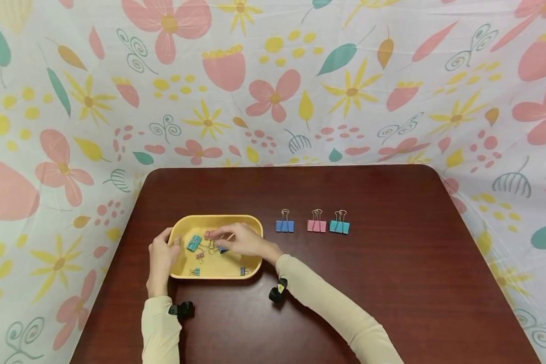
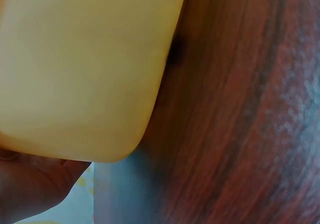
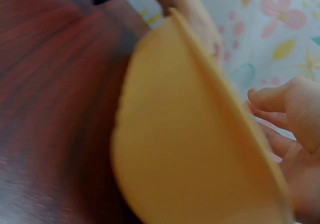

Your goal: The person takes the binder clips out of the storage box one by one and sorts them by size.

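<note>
A yellow tray (image 1: 216, 275) stands at the left of the table. My left hand (image 1: 161, 258) grips its left end, thumb over the rim and the other fingers mostly hidden outside. Inside lie a teal binder clip (image 1: 194, 243), a pink binder clip (image 1: 209, 235), a blue binder clip (image 1: 223, 249) partly under the right hand, and smaller clips, including a small pink one (image 1: 200, 257), a small teal one (image 1: 194, 272) and a small dark blue one (image 1: 244, 271). My right hand (image 1: 242, 239) reaches over the tray, fingertips beside the pink clip, with a gap between thumb and index finger.
Right of the tray, a blue binder clip (image 1: 284, 226), a pink binder clip (image 1: 316, 225) and a teal binder clip (image 1: 339, 226) lie in a row, handles pointing away. A floral cloth (image 1: 273, 131) hangs behind the brown table (image 1: 368, 293).
</note>
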`<state>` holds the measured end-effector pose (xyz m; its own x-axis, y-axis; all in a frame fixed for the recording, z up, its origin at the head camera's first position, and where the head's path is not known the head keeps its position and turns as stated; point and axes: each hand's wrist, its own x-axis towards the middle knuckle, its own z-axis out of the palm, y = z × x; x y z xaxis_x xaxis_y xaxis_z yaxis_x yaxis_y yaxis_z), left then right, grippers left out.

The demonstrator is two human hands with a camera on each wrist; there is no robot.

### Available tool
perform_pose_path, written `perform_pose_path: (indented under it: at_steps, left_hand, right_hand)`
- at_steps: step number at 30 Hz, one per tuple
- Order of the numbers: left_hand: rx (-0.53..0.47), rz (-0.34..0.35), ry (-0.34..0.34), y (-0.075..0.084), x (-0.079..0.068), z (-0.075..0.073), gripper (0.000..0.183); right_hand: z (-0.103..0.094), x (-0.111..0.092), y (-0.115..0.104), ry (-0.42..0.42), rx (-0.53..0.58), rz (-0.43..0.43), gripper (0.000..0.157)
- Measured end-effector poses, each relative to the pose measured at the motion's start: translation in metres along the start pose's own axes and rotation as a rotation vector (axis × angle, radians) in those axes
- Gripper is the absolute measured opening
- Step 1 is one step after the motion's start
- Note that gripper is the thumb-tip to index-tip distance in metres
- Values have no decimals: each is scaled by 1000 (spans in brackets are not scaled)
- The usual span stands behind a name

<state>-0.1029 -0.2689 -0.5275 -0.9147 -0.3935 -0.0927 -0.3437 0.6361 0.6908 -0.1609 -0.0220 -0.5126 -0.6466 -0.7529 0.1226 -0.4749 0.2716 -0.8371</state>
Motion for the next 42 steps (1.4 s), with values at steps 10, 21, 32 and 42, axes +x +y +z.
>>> perform_pose_path:
  at_steps: [10, 21, 32, 42]
  left_hand:
    - [-13, -20, -13, 1, -1, -1, 35]
    - [-13, -21, -18, 2, -2, -1, 34]
    - [3, -18, -3, 3, -1, 0, 34]
    - [-8, -23, -12, 3, -2, -1, 35]
  right_hand:
    - [12, -3, -1, -64, -112, -4, 47]
    - [14, -3, -1, -129, -272, 71, 34]
    - [16, -6, -3, -250, -344, 14, 26]
    - [14, -9, -4, -184, -323, -9, 7]
